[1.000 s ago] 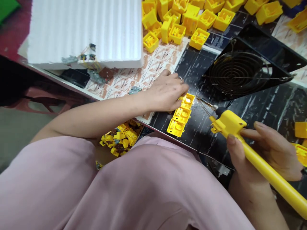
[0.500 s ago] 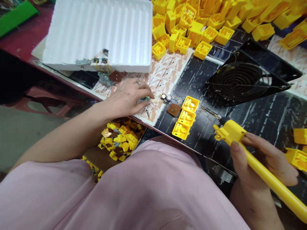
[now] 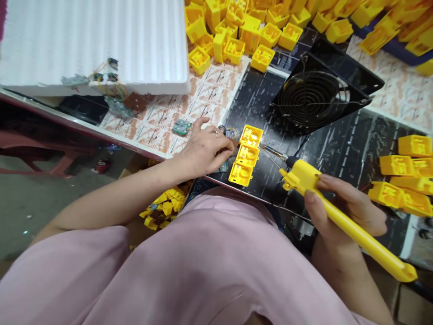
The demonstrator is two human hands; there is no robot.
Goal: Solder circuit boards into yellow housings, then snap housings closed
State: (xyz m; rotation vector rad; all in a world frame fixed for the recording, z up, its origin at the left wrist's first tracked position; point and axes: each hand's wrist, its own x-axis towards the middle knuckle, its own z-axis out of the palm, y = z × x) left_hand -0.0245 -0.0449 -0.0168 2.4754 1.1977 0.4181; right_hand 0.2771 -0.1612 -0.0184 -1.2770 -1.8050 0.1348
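My right hand [image 3: 345,207] is wrapped round a yellow soldering iron [image 3: 355,230], its metal tip pointing left near a column of three yellow housings [image 3: 246,155]. Just left of those housings is my left hand [image 3: 209,146], thumb and fingers brought together at a brown board [image 3: 233,143] that they partly hide. A green circuit piece [image 3: 221,168] lies under the left fingertips. Another green circuit board [image 3: 181,127] rests on the patterned sheet behind the left wrist. Small round parts with wires [image 3: 223,130] show just beyond the fingers.
A black fan [image 3: 311,101] stands beyond the iron. Many yellow housings [image 3: 250,34] are heaped at the back, others [image 3: 402,176] at the right. A white foam block [image 3: 98,40] with wired parts fills the back left. A box of yellow pieces [image 3: 165,203] sits below the table edge.
My left hand has moved right to the brown board, leaving a green circuit board on the sheet. The view has shifted right. My right hand keeps its hold on the iron.
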